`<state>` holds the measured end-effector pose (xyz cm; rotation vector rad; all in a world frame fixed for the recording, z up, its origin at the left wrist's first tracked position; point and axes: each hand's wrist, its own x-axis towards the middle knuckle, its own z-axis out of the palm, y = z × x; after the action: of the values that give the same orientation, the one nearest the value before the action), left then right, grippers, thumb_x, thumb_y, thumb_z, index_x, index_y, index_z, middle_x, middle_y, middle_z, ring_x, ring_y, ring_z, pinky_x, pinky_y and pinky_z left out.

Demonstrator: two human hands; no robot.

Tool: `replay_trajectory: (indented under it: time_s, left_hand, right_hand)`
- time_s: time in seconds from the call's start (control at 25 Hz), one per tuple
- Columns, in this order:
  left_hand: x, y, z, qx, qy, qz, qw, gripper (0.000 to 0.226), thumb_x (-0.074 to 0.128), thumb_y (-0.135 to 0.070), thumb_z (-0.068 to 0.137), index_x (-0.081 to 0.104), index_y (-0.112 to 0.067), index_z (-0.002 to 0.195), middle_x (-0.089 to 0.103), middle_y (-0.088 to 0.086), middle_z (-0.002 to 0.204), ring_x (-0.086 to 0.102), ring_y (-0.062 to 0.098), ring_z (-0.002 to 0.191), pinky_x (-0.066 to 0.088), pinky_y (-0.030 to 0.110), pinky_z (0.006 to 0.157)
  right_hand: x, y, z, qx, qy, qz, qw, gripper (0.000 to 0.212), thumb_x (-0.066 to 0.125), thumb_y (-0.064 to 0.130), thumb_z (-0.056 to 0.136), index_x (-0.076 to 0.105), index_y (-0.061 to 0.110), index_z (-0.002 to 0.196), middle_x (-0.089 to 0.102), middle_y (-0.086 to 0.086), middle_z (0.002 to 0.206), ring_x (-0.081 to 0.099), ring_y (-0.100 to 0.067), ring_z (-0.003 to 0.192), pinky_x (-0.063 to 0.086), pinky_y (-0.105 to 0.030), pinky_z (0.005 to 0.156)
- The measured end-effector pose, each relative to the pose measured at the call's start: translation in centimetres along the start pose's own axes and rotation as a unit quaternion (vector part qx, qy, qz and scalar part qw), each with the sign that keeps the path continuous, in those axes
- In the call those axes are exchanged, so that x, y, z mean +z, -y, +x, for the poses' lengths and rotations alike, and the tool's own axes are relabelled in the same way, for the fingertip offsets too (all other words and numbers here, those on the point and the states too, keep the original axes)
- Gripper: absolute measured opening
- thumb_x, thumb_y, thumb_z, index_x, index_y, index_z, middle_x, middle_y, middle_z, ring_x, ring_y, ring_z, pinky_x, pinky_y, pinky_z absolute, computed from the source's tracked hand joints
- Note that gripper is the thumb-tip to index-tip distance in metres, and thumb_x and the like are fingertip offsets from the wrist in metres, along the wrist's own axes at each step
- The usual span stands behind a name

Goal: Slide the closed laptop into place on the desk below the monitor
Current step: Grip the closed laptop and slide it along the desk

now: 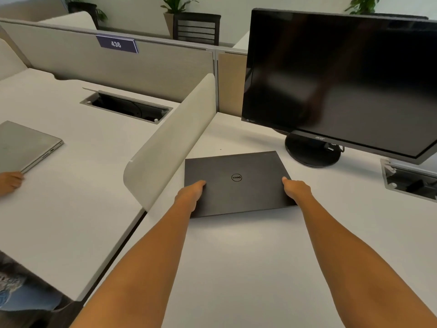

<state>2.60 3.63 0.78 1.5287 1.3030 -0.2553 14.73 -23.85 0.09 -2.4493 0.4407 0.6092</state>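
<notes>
A closed dark grey laptop with a round logo lies flat on the white desk, to the left of and in front of the black monitor and its round stand. My left hand grips the laptop's left edge, thumb on the lid. Gripping the right edge is my right hand, its thumb also on top. Both sets of fingers are hidden under the sides.
A curved white divider rises just left of the laptop. Beyond it, a silver closed laptop and another person's hand rest on the neighbouring desk. Open cable boxes sit at the left and at the right.
</notes>
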Motion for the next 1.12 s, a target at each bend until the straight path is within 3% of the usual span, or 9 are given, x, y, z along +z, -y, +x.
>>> replay_trajectory:
  time_s: [0.08, 0.16, 0.28, 0.36, 0.44, 0.64, 0.84, 1.0, 1.12]
  left_hand:
    - [0.1, 0.4, -0.2, 0.002, -0.001, -0.013, 1.0, 0.081, 0.07, -0.062, 0.081, 0.049, -0.008, 0.138, 0.055, 0.01, 0.119, 0.049, 0.029, 0.099, 0.039, 0.039, 0.083]
    - [0.2, 0.9, -0.5, 0.006, -0.016, -0.023, 1.0, 0.08, 0.073, -0.062, 0.078, 0.052, -0.008, 0.134, 0.052, 0.008, 0.104, 0.05, 0.028, 0.096, 0.04, 0.039, 0.08]
    - [0.4, 1.2, -0.9, 0.019, -0.003, -0.069, 0.997, 0.075, 0.078, -0.057, 0.077, 0.054, -0.01, 0.13, 0.051, 0.005, 0.103, 0.05, 0.026, 0.092, 0.039, 0.037, 0.077]
    - [0.7, 1.8, -1.5, 0.022, 0.011, -0.084, 0.996, 0.072, 0.079, -0.054, 0.077, 0.053, -0.011, 0.129, 0.052, 0.005, 0.105, 0.05, 0.025, 0.09, 0.039, 0.036, 0.077]
    - [1.4, 2.9, -2.3, 0.02, 0.02, -0.082, 0.996, 0.069, 0.08, -0.052, 0.078, 0.053, -0.011, 0.126, 0.054, 0.006, 0.109, 0.051, 0.026, 0.094, 0.04, 0.036, 0.078]
    - [3.1, 4.7, -5.1, 0.003, 0.078, -0.009, 0.997, 0.08, 0.08, -0.052, 0.078, 0.045, -0.009, 0.137, 0.048, 0.008, 0.117, 0.046, 0.029, 0.105, 0.04, 0.041, 0.089]
    - [4.2, 6.5, -7.7, 0.033, 0.171, 0.083, 0.981, 0.087, 0.085, -0.046, 0.075, 0.045, -0.008, 0.142, 0.052, 0.012, 0.141, 0.052, 0.033, 0.127, 0.043, 0.045, 0.11]
    - [5.1, 7.9, -9.1, 0.059, 0.209, 0.128, 0.968, 0.08, 0.087, -0.042, 0.075, 0.05, -0.008, 0.138, 0.057, 0.011, 0.135, 0.057, 0.032, 0.123, 0.047, 0.046, 0.107]
    - [5.4, 8.3, -9.8, 0.081, 0.214, 0.175, 0.958, 0.081, 0.085, -0.044, 0.076, 0.049, -0.008, 0.138, 0.058, 0.009, 0.128, 0.058, 0.029, 0.112, 0.051, 0.041, 0.09]
  right_hand:
    - [-0.5, -1.0, -0.6, -0.007, 0.009, 0.009, 1.0, 0.072, 0.036, 0.054, 0.102, 0.042, -0.003, 0.146, 0.045, -0.022, 0.149, 0.045, -0.039, 0.135, 0.036, -0.043, 0.109]
    - [-0.5, -2.1, -1.4, -0.024, -0.027, 0.02, 0.999, 0.073, 0.036, 0.058, 0.1, 0.053, -0.003, 0.136, 0.055, -0.022, 0.138, 0.054, -0.038, 0.122, 0.042, -0.042, 0.099]
    - [-0.3, -4.2, -2.9, -0.033, -0.113, 0.042, 0.992, 0.066, 0.035, 0.064, 0.097, 0.062, 0.005, 0.093, 0.065, -0.015, 0.095, 0.055, -0.026, 0.081, 0.043, -0.036, 0.074]
    - [-0.4, -5.8, -3.9, -0.015, -0.149, 0.054, 0.987, 0.067, 0.033, 0.067, 0.096, 0.054, 0.008, 0.073, 0.055, -0.005, 0.072, 0.049, -0.019, 0.065, 0.04, -0.034, 0.068]
    - [-0.7, -7.6, -5.1, -0.011, -0.166, 0.058, 0.984, 0.069, 0.033, 0.068, 0.096, 0.051, 0.01, 0.062, 0.05, -0.001, 0.062, 0.045, -0.015, 0.056, 0.038, -0.031, 0.061]
    - [-1.9, -12.6, -7.7, -0.019, -0.202, 0.089, 0.975, 0.069, 0.034, 0.063, 0.098, 0.047, 0.009, 0.056, 0.054, -0.005, 0.058, 0.048, -0.018, 0.054, 0.033, -0.029, 0.052]
    - [-3.1, -18.1, -10.4, -0.014, -0.234, 0.109, 0.966, 0.064, 0.041, 0.057, 0.098, 0.033, 0.013, 0.053, 0.044, -0.003, 0.052, 0.041, -0.019, 0.049, 0.031, -0.029, 0.05]
    - [-3.3, -21.4, -12.3, 0.003, -0.25, 0.119, 0.961, 0.062, 0.041, 0.056, 0.098, 0.03, 0.013, 0.055, 0.041, -0.003, 0.051, 0.039, -0.02, 0.049, 0.031, -0.031, 0.05]
    - [-2.5, -23.4, -13.5, 0.013, -0.25, 0.127, 0.96, 0.061, 0.042, 0.054, 0.099, 0.03, 0.013, 0.055, 0.04, -0.003, 0.05, 0.038, -0.02, 0.049, 0.03, -0.031, 0.05]
